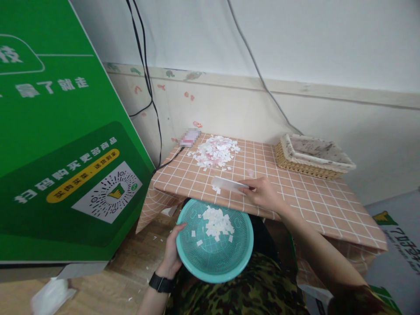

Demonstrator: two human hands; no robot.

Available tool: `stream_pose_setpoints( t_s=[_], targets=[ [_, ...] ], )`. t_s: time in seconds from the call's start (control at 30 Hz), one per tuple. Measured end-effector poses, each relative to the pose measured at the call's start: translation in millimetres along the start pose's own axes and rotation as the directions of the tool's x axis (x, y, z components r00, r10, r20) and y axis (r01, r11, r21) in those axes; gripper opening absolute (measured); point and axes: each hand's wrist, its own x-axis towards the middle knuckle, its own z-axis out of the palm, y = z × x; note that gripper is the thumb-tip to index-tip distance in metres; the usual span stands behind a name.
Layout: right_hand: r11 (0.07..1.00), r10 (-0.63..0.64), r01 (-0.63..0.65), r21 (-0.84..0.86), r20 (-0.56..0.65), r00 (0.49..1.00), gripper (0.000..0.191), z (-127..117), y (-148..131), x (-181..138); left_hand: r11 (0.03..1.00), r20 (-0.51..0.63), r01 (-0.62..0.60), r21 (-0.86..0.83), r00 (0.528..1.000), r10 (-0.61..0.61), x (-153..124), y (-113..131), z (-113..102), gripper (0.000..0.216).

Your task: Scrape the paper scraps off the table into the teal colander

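The right hand [262, 192] gripped a flat white card [228, 184] beside white paper squares [216, 190] on the brown checked desk [259, 155]; the left hand's [173, 250] fingers clasped a round turquoise plastic basket [215, 278] below the near edge; sweeping seemed the step; next called for a steady basket.

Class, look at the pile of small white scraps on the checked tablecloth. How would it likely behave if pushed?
The pile of scraps would probably spread and shed bits, since its pieces look loose and some lie apart. It is likely light for its size, being thin, paper-like flakes. The flat pieces should slide rather than roll across the tablecloth.
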Motion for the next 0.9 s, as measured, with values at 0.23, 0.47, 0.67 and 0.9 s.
stream_pose_setpoints(
  t_s=[0.23, 0.47, 0.67, 0.9],
  targets=[
    [0.999, 0.011, -0.014, -0.045, -0.059, 0.998, 0.025, 3, -4, -3, 1.000, 0.006, -0.005, 0.002, 1.000, 0.005, -3, 3, 2, 0.014],
    [0.993, -0.063, 0.055, -0.107, -0.073, 0.995, 0.026, 7, -6, -4, 1.000, 0.020, 0.017, 0.021, 1.000, -0.018, -5, 6, 4, 0.015],
    [0.987, -0.163, 0.164, -0.006, 0.027, 0.986, 0.028, 8, -18, -18, 0.999, 0.026, 0.032, 0.025, 0.999, -0.033, -8, 9, 7, 0.015],
    [0.995, 0.061, -0.072, -0.068, -0.154, 0.986, 0.023, -15, -2, -16, 0.999, 0.025, 0.029, 0.015, 0.999, -0.029, -13, 11, 10, 0.012]
  ],
)
